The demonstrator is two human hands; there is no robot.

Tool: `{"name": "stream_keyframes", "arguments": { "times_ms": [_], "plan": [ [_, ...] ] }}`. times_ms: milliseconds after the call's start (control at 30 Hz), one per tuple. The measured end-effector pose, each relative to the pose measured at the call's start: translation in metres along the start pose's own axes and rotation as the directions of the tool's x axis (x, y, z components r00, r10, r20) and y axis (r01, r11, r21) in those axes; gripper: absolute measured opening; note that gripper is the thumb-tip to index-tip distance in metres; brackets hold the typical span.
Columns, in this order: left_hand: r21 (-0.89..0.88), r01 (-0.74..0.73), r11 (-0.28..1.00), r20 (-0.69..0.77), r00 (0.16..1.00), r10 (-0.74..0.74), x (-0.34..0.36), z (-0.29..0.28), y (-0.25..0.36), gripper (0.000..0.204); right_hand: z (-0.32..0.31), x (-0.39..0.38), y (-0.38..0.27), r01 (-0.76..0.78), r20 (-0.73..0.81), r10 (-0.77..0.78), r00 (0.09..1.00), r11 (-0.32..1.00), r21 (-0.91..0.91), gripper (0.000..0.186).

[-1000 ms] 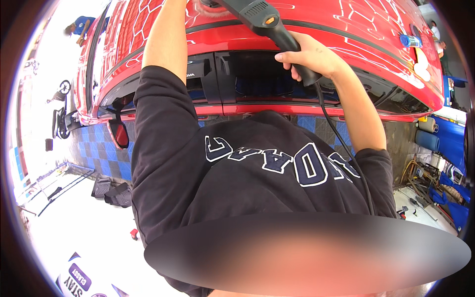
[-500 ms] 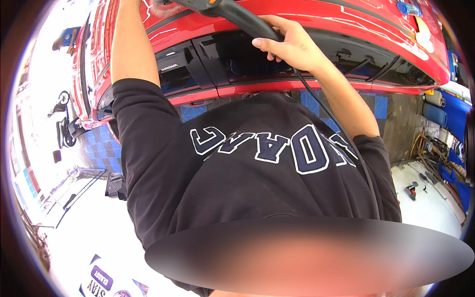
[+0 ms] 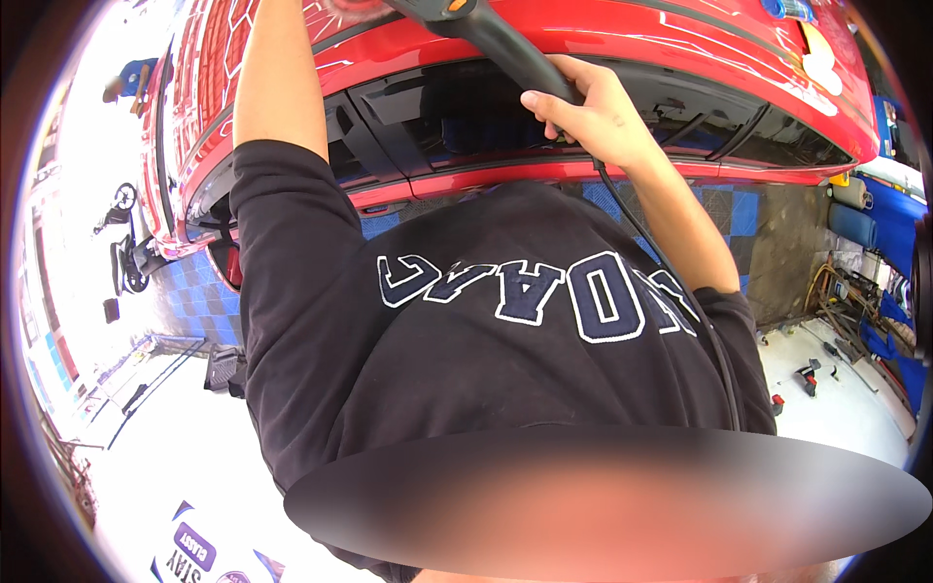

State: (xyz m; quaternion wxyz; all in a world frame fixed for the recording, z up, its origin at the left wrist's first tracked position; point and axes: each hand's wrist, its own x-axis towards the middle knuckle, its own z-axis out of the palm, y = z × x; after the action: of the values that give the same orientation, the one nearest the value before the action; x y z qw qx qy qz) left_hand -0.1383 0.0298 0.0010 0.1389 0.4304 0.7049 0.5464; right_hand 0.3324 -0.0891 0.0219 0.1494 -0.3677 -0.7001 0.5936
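My right hand (image 3: 604,109) is wrapped round the rear handle of a black corded polisher (image 3: 505,49), thumb along its top. The tool slants up and left over the red car (image 3: 622,29). Its front end runs to the picture's top edge, beside a blurred pinkish round patch that may be the pad. A black cord (image 3: 632,214) hangs from the handle and passes over my right arm side. My left forearm (image 3: 282,87) stretches up past the top edge over the car, so that hand is out of sight.
Dark side windows (image 3: 457,107) line the car's near side. On its red surface at far right lie a blue bottle (image 3: 789,10) and a pale yellow and white pad-like item (image 3: 821,63). Blue and grey tiles (image 3: 199,291) cover floor at left. Hoses and tools (image 3: 836,291) clutter the right.
The polisher and my right hand have shifted right and slightly toward me. My left forearm has also swung a little to the right. The right-hand grip stays the same.
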Motion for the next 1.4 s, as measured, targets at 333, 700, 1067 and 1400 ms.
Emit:
{"name": "stream_keyframes", "arguments": {
  "times_ms": [333,700,1067,1400],
  "plan": [
    [0.065,0.006,0.998,0.037,0.999,-0.008,0.008,0.076,0.034,0.059,-0.033,-0.023,0.018,-0.015,-0.127,0.023,0.992,0.998,0.061,0.044],
    [0.134,-0.004,0.991,0.055,0.998,-0.003,0.028,0.1,0.038,0.071,-0.039,-0.022,0.011,-0.046,-0.142,0.053,0.988,0.998,0.054,0.03],
    [0.109,-0.015,0.994,0.0,1.0,0.015,0.013,0.01,0.003,0.068,-0.011,-0.001,-0.013,-0.025,-0.008,0.025,1.0,1.0,0.01,0.035],
    [0.009,0.001,1.0,-0.06,0.998,0.0,-0.019,-0.066,-0.021,0.065,0.034,0.028,-0.045,0.012,0.137,-0.008,0.991,0.999,-0.034,0.042]
  ]
}}
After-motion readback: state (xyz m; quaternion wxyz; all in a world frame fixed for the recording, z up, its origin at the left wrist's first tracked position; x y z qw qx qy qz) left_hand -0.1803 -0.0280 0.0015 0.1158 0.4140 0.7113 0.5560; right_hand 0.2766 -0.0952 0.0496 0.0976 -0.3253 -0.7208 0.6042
